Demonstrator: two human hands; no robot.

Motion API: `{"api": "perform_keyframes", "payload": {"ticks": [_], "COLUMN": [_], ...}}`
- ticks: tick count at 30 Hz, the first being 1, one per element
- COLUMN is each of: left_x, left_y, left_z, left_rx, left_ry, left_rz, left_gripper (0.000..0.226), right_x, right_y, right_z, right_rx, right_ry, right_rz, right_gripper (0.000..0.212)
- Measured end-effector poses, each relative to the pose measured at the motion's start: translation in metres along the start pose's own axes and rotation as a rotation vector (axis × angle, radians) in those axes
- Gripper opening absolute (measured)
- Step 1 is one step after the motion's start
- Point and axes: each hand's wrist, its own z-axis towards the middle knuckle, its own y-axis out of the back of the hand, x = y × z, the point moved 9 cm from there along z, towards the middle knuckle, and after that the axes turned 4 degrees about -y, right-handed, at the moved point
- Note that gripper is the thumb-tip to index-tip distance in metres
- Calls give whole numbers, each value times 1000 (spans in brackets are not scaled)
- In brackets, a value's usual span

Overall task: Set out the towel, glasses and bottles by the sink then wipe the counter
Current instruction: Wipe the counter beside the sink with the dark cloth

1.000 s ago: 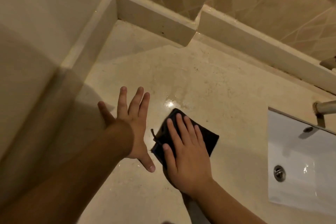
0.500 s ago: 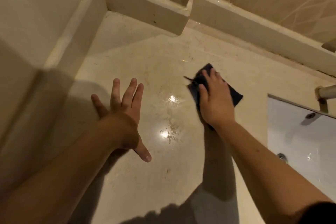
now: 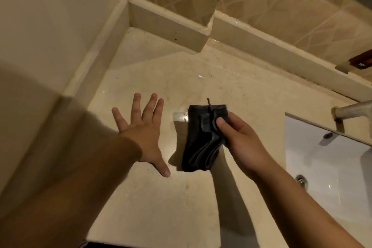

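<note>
Left of the sink, the right hand pinches a folded dark cloth just above the counter, long axis running front-to-back. The left hand rests spread, farther left.

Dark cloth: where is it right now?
In the head view, the dark folded cloth hangs mid-frame in the right hand's grip above the beige stone counter, between the spread left hand and the white sink.

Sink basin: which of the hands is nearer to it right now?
Right. The right hand holds the dark cloth just left of the sink basin; the left hand lies spread on the counter, farther left.
</note>
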Motion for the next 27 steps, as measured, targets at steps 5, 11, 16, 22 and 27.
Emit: {"api": "perform_keyframes", "payload": {"ticks": [5, 11, 16, 22, 27], "left_x": [1, 2, 2, 2, 2], "left_y": [-1, -6, -8, -7, -7], "left_z": [1, 4, 6, 8, 7], "left_rx": [-10, 46, 143, 81, 34], "left_ry": [5, 62, 160, 116, 96], "left_rz": [0, 31, 82, 4, 6], "left_gripper": [181, 182, 182, 187, 184], "right_x": [3, -17, 2, 13, -16], "right_y": [-29, -102, -123, -70, 47], "right_z": [-5, 4, 26, 57, 52], "right_rx": [-339, -339, -146, -233, -519], "right_ry": [265, 332, 606, 634, 461], "right_rz": [-598, -912, -1023, -990, -877], "right_gripper": [43, 54, 49, 42, 34]}}
